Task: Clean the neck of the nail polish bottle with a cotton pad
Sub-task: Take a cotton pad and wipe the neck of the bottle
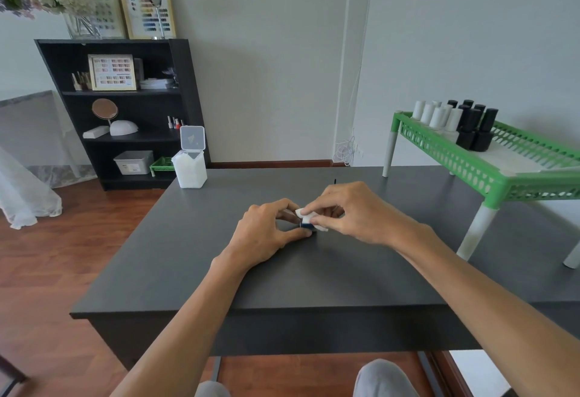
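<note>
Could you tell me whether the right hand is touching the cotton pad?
Touching. The head view shows the right hand pinching the white cotton pad between its fingertips, over the bottle held by the left hand.

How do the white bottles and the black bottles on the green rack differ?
The white bottles have white caps and pale bodies and stand left; the black bottles are dark all over and stand right. Both groups stand upright and capped, clustered on the green rack.
</note>
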The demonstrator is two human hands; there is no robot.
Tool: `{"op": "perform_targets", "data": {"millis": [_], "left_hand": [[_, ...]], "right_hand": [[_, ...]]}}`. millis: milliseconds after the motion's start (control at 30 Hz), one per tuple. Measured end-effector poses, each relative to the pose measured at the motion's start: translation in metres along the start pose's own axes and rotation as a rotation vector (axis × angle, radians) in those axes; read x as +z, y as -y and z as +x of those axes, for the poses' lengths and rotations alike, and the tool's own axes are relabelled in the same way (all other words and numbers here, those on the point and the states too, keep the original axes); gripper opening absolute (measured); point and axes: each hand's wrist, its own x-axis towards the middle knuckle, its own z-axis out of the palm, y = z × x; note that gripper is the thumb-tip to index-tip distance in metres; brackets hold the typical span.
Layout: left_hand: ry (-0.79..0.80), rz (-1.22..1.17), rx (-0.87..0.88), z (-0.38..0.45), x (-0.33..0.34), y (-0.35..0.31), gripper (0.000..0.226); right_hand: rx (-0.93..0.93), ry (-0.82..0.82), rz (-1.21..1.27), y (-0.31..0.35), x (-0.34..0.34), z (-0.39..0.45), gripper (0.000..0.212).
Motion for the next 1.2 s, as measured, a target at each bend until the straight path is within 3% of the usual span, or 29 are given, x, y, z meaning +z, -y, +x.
{"op": "perform_targets", "data": {"millis": [167, 433, 800, 1200], "left_hand": [[0.021, -0.002, -0.03, 0.001, 0.0, 0.0, 0.035], [0.008, 0.023, -0.016, 0.0, 0.0, 0.001, 0.035], [-0.008, 0.036, -0.02, -0.001, 0.001, -0.001, 0.03], [-0.037, 0.031, -0.007, -0.003, 0.001, 0.002, 0.03]], "right_hand": [[-0.011, 0.179, -0.188, 0.009, -0.014, 0.018, 0.022], [0.016, 0.345, -0.226, 0.021, -0.028, 0.032, 0.029], [0.027, 0.291, -0.206, 0.018, -0.017, 0.036, 0.019], [-0.014, 0.386, -0.286, 0.027, -0.025, 0.032, 0.035]]}}
